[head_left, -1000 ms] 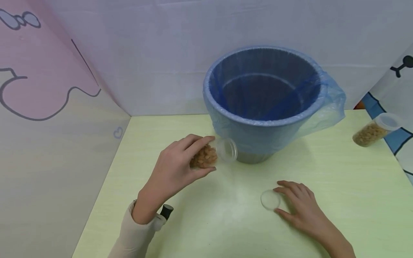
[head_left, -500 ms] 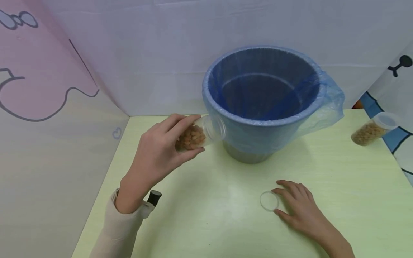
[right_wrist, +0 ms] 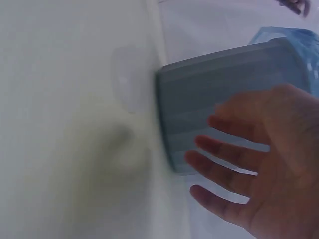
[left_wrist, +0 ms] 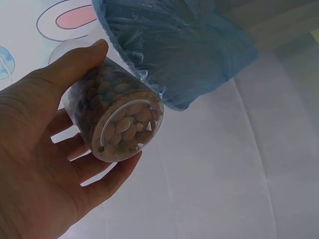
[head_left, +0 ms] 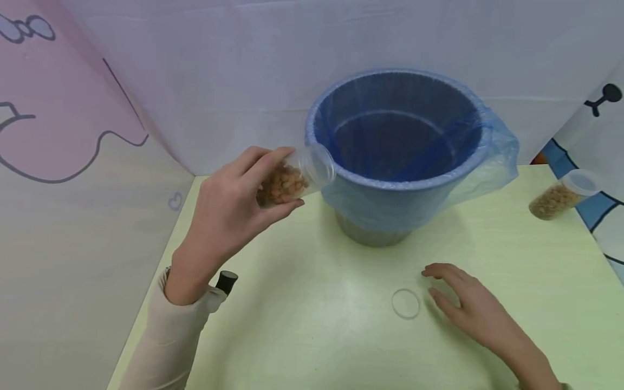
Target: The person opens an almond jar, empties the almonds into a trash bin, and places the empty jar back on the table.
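In the head view my left hand (head_left: pixel 226 206) grips a clear plastic jar (head_left: pixel 287 181) of brown nuts, its fingers and thumb curled round the sides. The lidless jar lies tilted, mouth toward the left rim of a bin (head_left: pixel 375 208) lined with a blue bag; whether they touch I cannot tell. The left wrist view shows nuts through the base of the jar (left_wrist: pixel 122 127). A clear round lid (head_left: pixel 405 304) lies flat on the table. To its right, my right hand (head_left: pixel 480 311) hovers with loosely bent fingers, holding nothing.
Another clear jar (head_left: pixel 556 200) with nuts and a whitish lid stands at the table's right edge. Behind the bin rises a pale sheet wall (head_left: pixel 234 81), and printed panels flank both sides. Excess blue bag (head_left: pixel 492 160) hangs off the bin's right side.
My left hand has raised the jar up and leftward, to the height of the bin's rim. My right hand has come away from the lid, slightly to the right.
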Tool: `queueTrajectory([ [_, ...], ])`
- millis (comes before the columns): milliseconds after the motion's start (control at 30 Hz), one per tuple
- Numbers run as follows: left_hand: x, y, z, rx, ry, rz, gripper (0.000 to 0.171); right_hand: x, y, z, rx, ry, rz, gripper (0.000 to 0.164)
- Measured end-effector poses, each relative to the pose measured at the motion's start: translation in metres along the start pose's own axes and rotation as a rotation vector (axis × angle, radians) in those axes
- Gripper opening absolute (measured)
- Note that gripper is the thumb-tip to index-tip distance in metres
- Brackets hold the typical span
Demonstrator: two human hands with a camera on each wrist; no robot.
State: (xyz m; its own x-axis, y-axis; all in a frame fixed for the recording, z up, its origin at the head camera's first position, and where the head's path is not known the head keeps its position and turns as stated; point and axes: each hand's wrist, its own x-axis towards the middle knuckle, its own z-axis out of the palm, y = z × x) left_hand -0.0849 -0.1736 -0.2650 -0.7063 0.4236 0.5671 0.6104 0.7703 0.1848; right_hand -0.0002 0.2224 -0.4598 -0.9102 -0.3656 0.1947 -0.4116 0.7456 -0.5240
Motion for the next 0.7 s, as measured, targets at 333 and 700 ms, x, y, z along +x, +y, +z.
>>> queueTrajectory([
  [333,0.015,0.001,-0.003,-0.003,-0.003,-0.003,0.068,0.036,-0.015,-0.085,0.14,0.205,0.195,0.026],
  [700,0.029,-0.002,-0.001,-0.009,0.005,-0.023,0.065,0.081,-0.01,-0.163,0.374,0.385,0.127,0.031],
])
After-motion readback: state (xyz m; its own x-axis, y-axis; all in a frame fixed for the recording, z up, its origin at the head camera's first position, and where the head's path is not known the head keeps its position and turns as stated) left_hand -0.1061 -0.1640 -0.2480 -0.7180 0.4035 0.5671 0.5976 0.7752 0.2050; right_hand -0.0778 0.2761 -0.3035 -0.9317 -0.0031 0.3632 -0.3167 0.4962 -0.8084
